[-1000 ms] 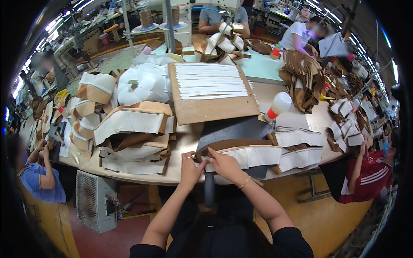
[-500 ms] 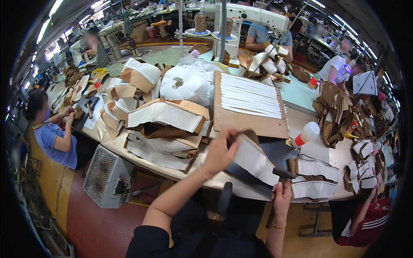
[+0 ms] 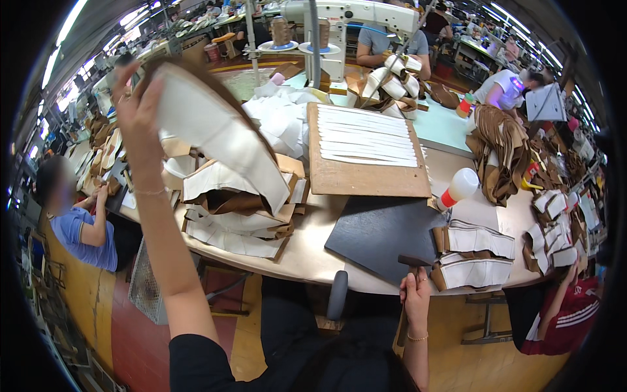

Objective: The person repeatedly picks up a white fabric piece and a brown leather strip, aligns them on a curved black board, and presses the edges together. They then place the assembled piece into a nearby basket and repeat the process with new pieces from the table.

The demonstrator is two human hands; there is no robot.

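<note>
Raised high at the left, my left hand (image 3: 138, 114) grips one end of a brown leather piece with white lining (image 3: 215, 130). The piece hangs down to the right, its edges blurred, in front of a pile of similar lined leather pieces (image 3: 228, 228). My right hand (image 3: 415, 295) is closed around a hammer (image 3: 414, 261) at the table's front edge, the head showing above the fingers. Behind the hammer lies a black mat (image 3: 385, 228) with nothing on it. To the right of my right hand are two stacked lined leather pieces (image 3: 473, 255).
A brown board (image 3: 372, 185) with white strips lies beyond the mat. A bottle with a red band (image 3: 458, 187) stands beside it. Brown leather pieces (image 3: 499, 153) are heaped at the right. Co-workers sit at left and right; a sewing machine (image 3: 356, 16) stands at the back.
My left hand has lifted the leather piece off the black mat and swung it up to the left, over the pile. My right hand still holds the hammer in nearly the same place.
</note>
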